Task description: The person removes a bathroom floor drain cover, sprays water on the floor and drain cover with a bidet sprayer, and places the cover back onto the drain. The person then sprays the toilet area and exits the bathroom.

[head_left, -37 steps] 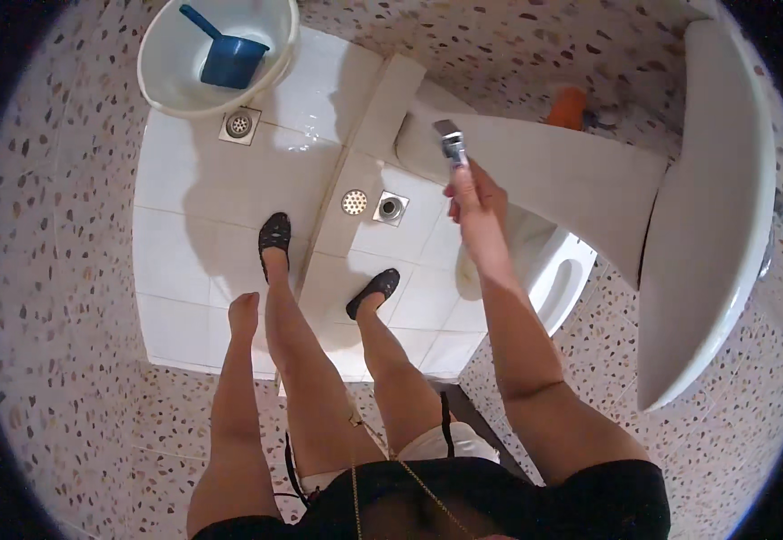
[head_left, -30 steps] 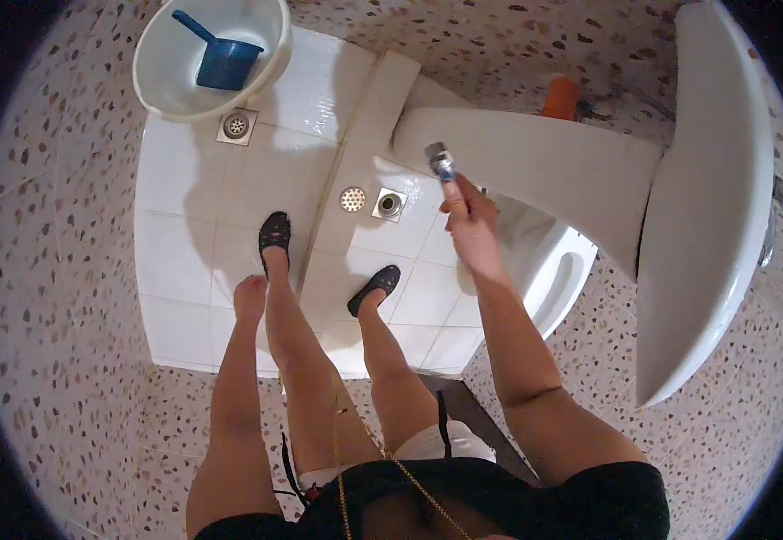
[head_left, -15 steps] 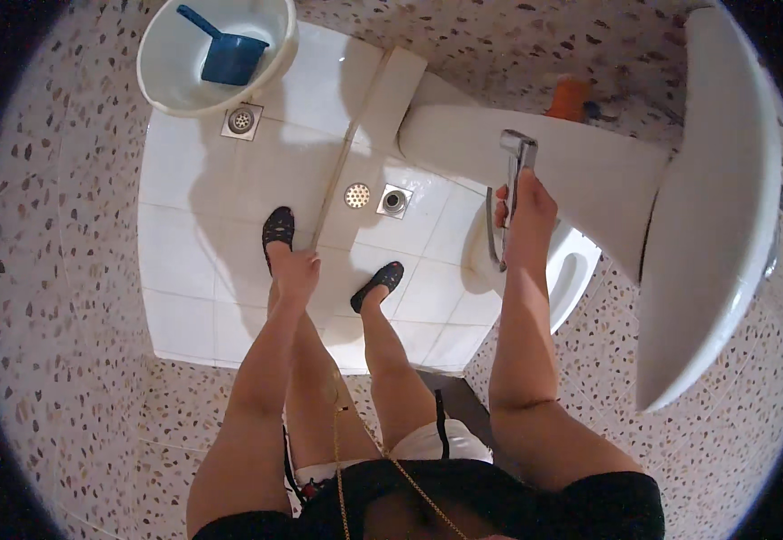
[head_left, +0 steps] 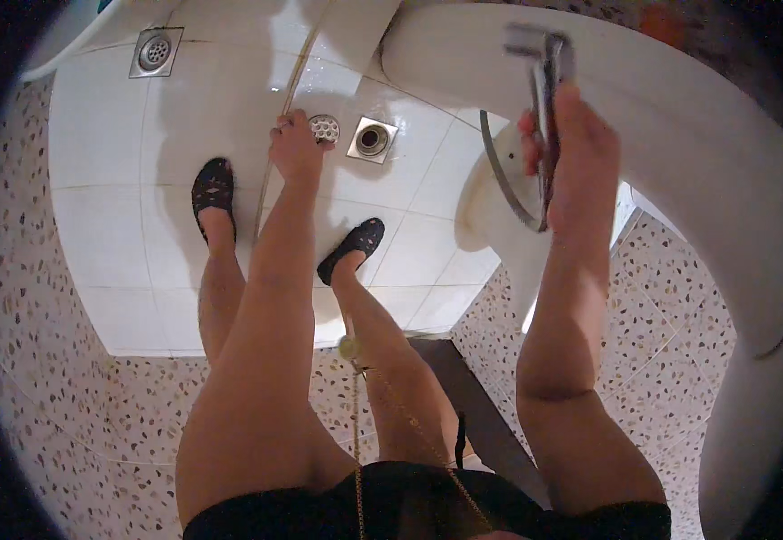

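My right hand (head_left: 583,151) is closed around a chrome handheld bidet sprayer (head_left: 543,103), its head pointing away from me; a metal hose (head_left: 499,176) curves below it. My left hand (head_left: 299,155) reaches low over the floor, thumb and fingers apart, beside a round perforated drain cover (head_left: 324,127). Whether it touches the cover I cannot tell. Just right of the cover, a square floor drain (head_left: 373,139) shows an uncovered round hole. Farther left, another square drain (head_left: 156,53) has its grate in place.
A white toilet (head_left: 490,54) stands on the right, with a large white sink (head_left: 724,171) above and beside it. At the upper left is the rim of a white tub (head_left: 63,49). My feet in black slip-on shoes (head_left: 214,189) stand on white tiles (head_left: 103,234).
I have bent lower, so the floor looks closer. My left hand has moved forward to the drain cover. My right hand keeps hold of the sprayer. The blue dipper has mostly left the view.
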A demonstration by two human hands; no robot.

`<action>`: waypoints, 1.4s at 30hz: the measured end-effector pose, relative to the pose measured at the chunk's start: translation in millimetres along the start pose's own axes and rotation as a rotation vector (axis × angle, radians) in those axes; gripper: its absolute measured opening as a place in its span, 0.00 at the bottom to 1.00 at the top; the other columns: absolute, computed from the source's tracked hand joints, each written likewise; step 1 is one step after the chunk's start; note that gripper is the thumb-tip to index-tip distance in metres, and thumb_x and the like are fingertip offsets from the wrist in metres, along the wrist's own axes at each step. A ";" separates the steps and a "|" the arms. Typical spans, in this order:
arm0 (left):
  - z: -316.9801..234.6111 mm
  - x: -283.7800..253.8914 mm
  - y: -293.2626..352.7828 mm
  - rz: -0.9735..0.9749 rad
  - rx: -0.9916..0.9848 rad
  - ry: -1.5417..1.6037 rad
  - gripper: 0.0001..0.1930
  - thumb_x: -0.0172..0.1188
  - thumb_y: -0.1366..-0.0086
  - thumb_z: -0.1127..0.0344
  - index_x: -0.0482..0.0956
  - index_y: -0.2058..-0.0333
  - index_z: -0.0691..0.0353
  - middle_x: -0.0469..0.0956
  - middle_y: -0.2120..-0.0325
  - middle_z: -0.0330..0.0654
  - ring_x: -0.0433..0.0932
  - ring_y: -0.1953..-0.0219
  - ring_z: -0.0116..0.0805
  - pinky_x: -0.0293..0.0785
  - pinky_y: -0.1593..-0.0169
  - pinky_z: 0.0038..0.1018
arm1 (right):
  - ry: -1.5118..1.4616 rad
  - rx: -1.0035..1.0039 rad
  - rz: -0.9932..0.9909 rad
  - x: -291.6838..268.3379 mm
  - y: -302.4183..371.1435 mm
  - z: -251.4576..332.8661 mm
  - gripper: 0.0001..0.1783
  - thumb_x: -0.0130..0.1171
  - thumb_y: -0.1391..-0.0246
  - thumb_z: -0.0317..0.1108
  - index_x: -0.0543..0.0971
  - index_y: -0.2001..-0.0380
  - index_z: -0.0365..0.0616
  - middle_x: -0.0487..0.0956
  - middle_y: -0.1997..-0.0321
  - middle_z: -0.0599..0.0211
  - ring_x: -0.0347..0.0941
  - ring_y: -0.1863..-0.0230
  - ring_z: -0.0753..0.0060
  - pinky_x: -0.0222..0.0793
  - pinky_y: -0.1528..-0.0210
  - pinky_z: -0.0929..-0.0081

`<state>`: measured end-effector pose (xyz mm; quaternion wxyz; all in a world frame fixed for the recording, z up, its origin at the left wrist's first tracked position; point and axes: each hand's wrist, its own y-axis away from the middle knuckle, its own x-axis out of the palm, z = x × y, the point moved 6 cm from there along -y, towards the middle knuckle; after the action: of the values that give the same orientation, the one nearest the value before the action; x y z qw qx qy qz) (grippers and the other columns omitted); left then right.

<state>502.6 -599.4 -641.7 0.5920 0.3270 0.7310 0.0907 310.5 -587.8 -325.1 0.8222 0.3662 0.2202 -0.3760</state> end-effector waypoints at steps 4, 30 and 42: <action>50.7 21.1 -1.3 0.286 0.000 0.011 0.21 0.61 0.50 0.57 0.66 0.59 0.57 0.70 0.56 0.46 0.73 0.57 0.41 0.73 0.63 0.36 | -0.015 -0.091 -0.011 6.2 0.2 -9.0 0.21 0.45 0.43 0.48 0.74 0.73 0.41 0.71 0.84 0.70 0.61 0.87 0.85 0.55 0.87 0.83; 87.0 24.5 12.7 0.019 -0.087 0.411 0.16 0.63 0.54 0.62 0.74 0.64 0.56 0.76 0.69 0.46 0.75 0.65 0.44 0.73 0.64 0.34 | -0.310 0.440 -0.055 -21.4 52.0 -143.7 0.20 0.45 0.43 0.49 0.71 0.75 0.42 0.71 0.84 0.69 0.62 0.88 0.80 0.59 0.87 0.80; 16.0 11.1 85.5 0.242 -0.040 0.742 0.07 0.54 0.51 0.70 0.78 0.71 0.58 0.77 0.69 0.47 0.76 0.65 0.45 0.72 0.60 0.35 | -0.024 0.161 0.408 2.5 181.5 -51.3 0.26 0.46 0.43 0.47 0.69 0.51 0.36 0.71 0.82 0.69 0.62 0.84 0.83 0.62 0.81 0.81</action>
<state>548.2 -531.2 -610.7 0.2785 0.3445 0.8496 0.2861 449.1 -468.1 -279.9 0.8519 0.4631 0.1012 -0.2226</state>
